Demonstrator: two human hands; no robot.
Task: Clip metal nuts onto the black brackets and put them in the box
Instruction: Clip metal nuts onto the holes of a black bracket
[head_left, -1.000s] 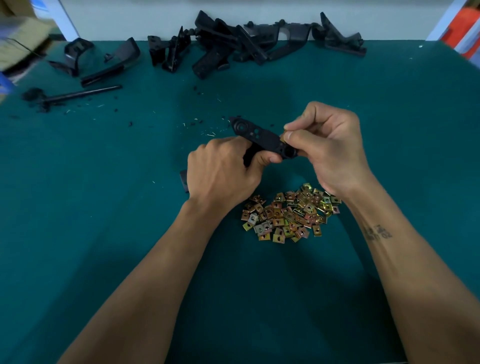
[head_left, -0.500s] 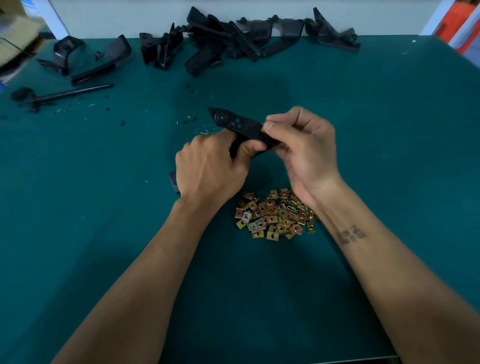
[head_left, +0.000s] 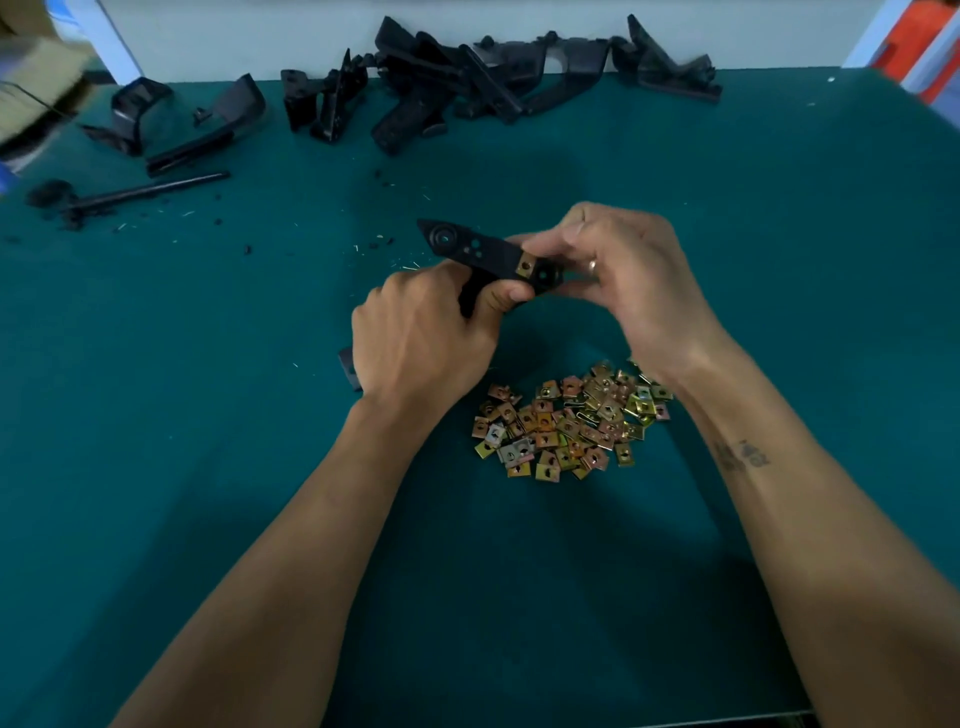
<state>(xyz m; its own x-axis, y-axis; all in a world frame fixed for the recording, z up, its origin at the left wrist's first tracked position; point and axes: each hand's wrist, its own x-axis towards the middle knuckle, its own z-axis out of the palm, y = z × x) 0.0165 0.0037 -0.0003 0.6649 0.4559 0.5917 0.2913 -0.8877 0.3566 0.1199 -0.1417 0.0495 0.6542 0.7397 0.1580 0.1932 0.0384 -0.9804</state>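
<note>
A black bracket (head_left: 475, 249) is held above the green table (head_left: 208, 415) at the middle of the view. My left hand (head_left: 421, 343) grips its lower stem, thumb pressed against the flat arm. A gold metal nut (head_left: 525, 266) sits clipped on the bracket's right end. My right hand (head_left: 623, 280) pinches that right end just beside the nut. A pile of several gold metal nuts (head_left: 566, 421) lies on the table below my hands. No box is clearly visible.
Several black brackets (head_left: 467, 78) are heaped along the table's far edge, with more black brackets (head_left: 171, 119) and a black rod (head_left: 145, 192) at the far left. Small black crumbs dot the cloth. A brown cardboard shape (head_left: 36, 88) shows at the top left corner.
The nut now shows clipped on the bracket's right end; my right fingers have drawn back from over it. My left grip is unchanged.
</note>
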